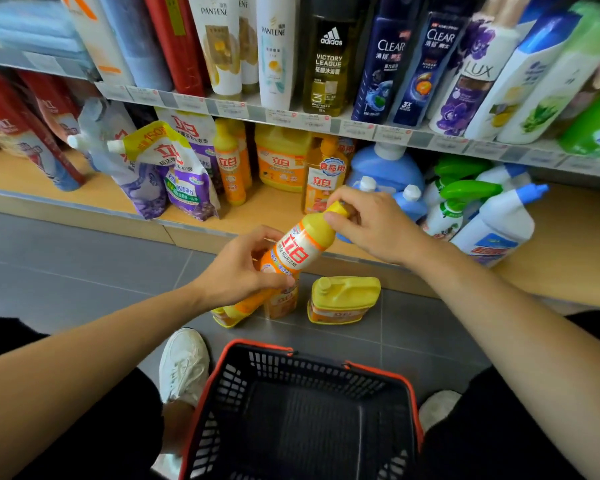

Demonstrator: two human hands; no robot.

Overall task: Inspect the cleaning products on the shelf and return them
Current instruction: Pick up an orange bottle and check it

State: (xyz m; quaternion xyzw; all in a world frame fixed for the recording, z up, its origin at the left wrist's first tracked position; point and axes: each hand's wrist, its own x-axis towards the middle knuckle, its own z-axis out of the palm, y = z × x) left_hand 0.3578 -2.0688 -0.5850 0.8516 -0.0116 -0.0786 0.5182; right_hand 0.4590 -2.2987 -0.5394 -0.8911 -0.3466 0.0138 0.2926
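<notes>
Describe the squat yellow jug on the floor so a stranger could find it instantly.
Start at the black shopping basket with the orange rim on the floor. Just beyond it, short of the wooden bottom shelf, sits the yellow jug. Unlike the slim bottle to its left, it is wide and boxy with a moulded handle.

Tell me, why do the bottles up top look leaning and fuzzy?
Head view: the wide lens curves the shelf edge and fans the top bottles outward; the corners smear, like the green bottle; the yellow bottle between the left hand and right hand is sharp; light is soft and even.
</notes>
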